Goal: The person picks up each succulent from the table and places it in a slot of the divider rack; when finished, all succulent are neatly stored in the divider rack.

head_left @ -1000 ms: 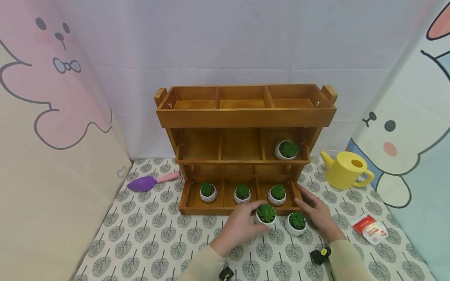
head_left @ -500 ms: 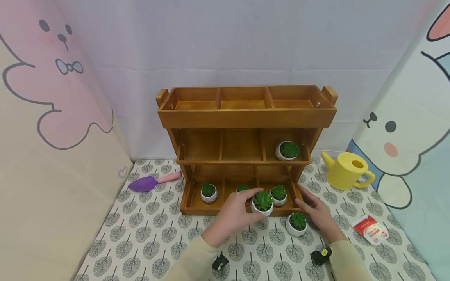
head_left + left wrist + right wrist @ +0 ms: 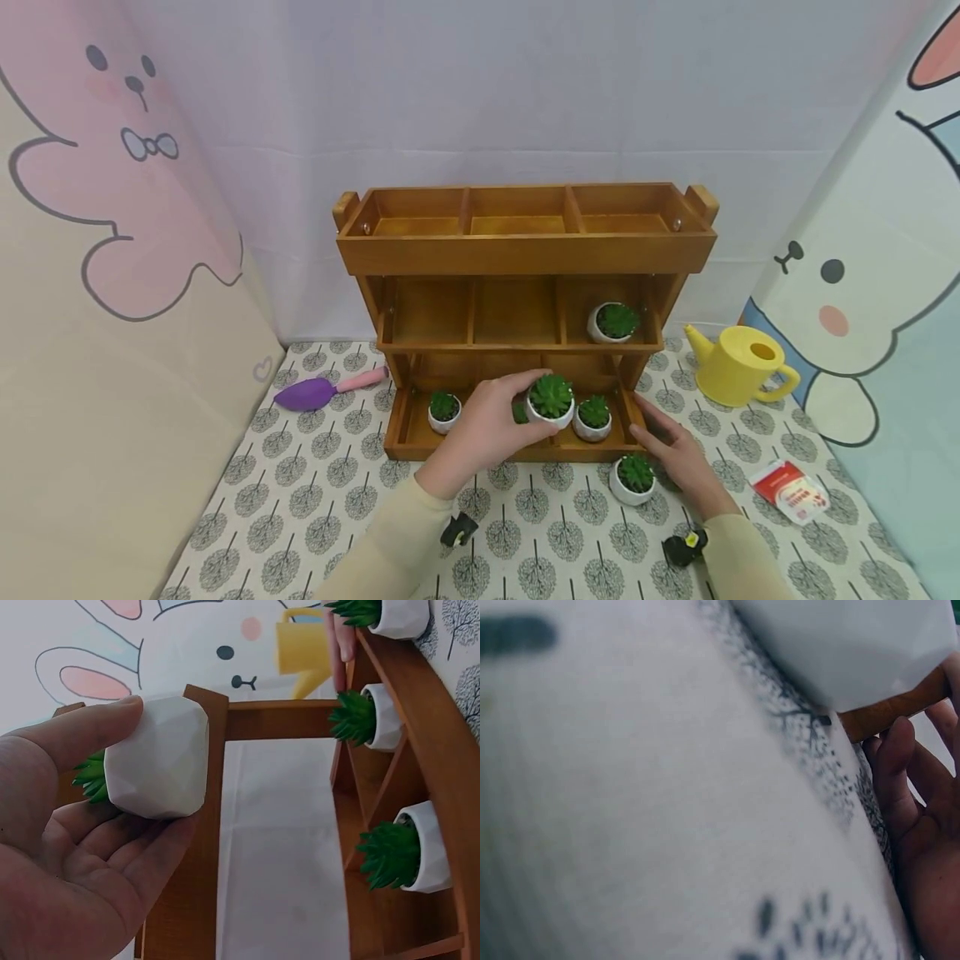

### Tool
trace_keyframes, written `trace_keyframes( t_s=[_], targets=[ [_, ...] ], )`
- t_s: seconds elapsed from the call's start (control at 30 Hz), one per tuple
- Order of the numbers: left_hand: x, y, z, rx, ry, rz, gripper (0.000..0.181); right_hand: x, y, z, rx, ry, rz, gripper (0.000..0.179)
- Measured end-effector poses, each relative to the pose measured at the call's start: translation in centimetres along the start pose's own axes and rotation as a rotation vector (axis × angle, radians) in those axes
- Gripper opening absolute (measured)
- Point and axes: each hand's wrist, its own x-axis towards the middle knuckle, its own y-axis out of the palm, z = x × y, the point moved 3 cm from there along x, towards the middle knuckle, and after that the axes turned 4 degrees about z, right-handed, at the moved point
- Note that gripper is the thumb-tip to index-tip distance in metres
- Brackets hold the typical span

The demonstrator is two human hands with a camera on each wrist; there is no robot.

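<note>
My left hand (image 3: 487, 425) holds a small potted succulent (image 3: 551, 396) in a white faceted pot, raised in front of the lowest tier of a wooden shelf (image 3: 525, 254). In the left wrist view the thumb and fingers grip the white pot (image 3: 157, 757) from both sides. My right hand (image 3: 678, 458) rests against the lower right side of the shelf, its fingers fairly straight along the wood. Another potted succulent (image 3: 632, 479) stands on the cloth beside that hand. Lower-tier succulents sit at left (image 3: 445, 411) and right (image 3: 592, 418); the middle one (image 3: 519, 412) is mostly hidden by my left hand.
One potted succulent (image 3: 613, 322) sits in the middle tier's right compartment. A yellow watering can (image 3: 738, 364) and a red-and-white packet (image 3: 791, 492) lie to the right. A purple trowel with a pink handle (image 3: 307, 393) lies left on the tree-patterned cloth (image 3: 300, 517).
My left hand has lifted the potted succulent from near the table, up and slightly left, to in front of the lowest tier. The right hand stays at the shelf's side.
</note>
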Motion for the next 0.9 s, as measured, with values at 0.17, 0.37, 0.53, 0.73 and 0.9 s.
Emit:
trace_keyframes(
  t_s=[0.17, 0.37, 0.53, 0.73, 0.9],
  targets=[
    [0.3, -1.1, -0.5, -0.049, 0.01, -0.032, 0.067, 0.1, 0.0, -0.1, -0.002, -0.007, 0.0, 0.072],
    [0.7, -2.3, -0.9, -0.034, 0.059, -0.06, 0.065, 0.0, 0.0, 0.0, 0.006, -0.008, -0.001, 0.071],
    [1.4, -3.5, -1.3, 0.004, 0.088, -0.094, 0.062, -0.1, 0.0, 0.1, -0.002, 0.003, 0.0, 0.072],
    [2.2, -5.2, -1.4, -0.025, 0.083, -0.12, 0.063, -0.1, 0.0, 0.2, -0.004, 0.002, 0.002, 0.071],
    [2.9, -6.3, -1.4, -0.019, 0.092, -0.143, 0.061, -0.1, 0.0, 0.1, -0.007, 0.002, 0.0, 0.071]
  ],
)
